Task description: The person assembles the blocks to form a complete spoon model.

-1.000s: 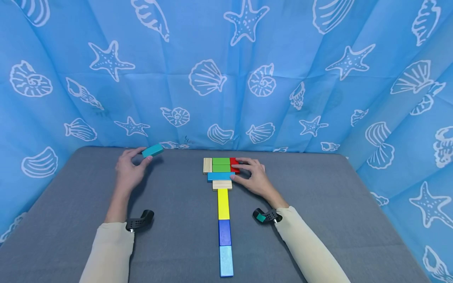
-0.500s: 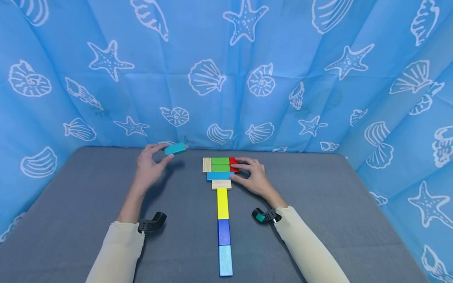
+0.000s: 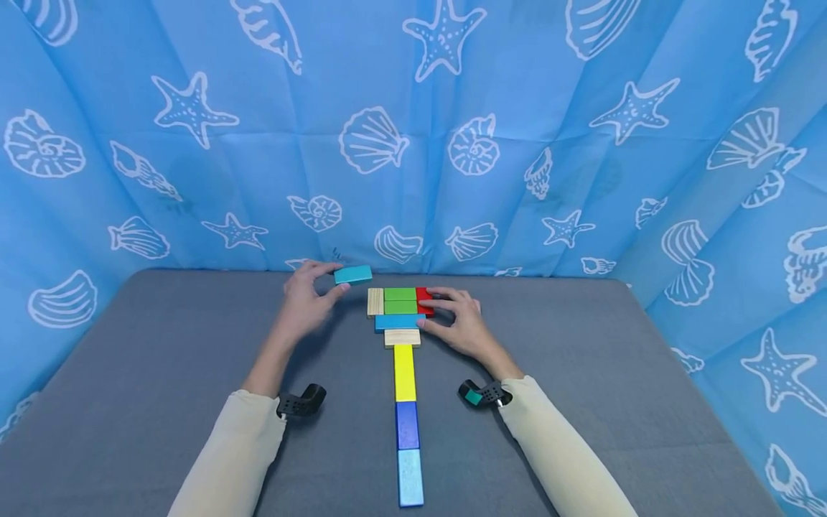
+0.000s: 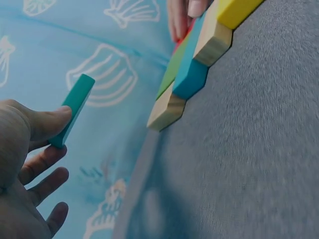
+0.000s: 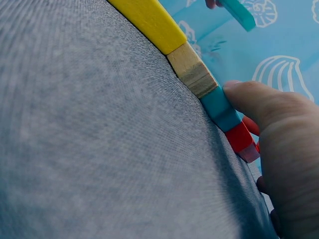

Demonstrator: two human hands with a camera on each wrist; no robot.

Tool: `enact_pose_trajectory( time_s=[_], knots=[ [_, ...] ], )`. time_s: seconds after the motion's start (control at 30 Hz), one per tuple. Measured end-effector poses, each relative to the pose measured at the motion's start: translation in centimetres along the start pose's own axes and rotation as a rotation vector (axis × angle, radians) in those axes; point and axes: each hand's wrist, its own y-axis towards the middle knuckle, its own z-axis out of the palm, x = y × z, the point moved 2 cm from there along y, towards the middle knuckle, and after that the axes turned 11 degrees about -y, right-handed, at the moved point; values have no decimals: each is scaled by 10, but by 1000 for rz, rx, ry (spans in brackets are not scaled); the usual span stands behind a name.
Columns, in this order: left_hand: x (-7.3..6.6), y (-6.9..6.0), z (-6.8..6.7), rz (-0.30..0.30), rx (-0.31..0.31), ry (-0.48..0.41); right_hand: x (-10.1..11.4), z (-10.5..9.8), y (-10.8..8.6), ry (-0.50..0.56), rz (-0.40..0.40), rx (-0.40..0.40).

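My left hand (image 3: 309, 300) pinches a teal block (image 3: 353, 275) between thumb and fingers, held above the table to the left of the block layout's far end. In the left wrist view the same teal block (image 4: 75, 107) is tilted, with the other fingers spread below it. My right hand (image 3: 466, 322) rests at the layout's right side. Its fingers touch the red block (image 3: 423, 301), and its thumb touches the blue block (image 3: 395, 322). Two green blocks (image 3: 400, 294) lie between the red block and a natural wood block (image 3: 375, 302).
Below the blue block a second wood block (image 3: 402, 338) lies crosswise. A column of yellow (image 3: 405, 373), dark blue (image 3: 408, 425) and light blue (image 3: 410, 477) blocks runs toward me. A blue shell-patterned curtain (image 3: 413, 179) hangs behind the grey table (image 3: 549, 431).
My left hand has carried the teal block rightward, toward the wood block at the far end. The right hand stays in place on the layout.
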Motion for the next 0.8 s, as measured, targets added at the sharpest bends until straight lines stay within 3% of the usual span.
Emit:
enact_pose_trajectory(
  time_s=[0.57, 0.8],
  knots=[
    [-6, 40, 57, -96, 126, -10, 0, 0, 0, -5, 0, -8],
    [-4, 49, 76, -152, 130, 61, 0, 0, 0, -5, 0, -6]
  ],
)
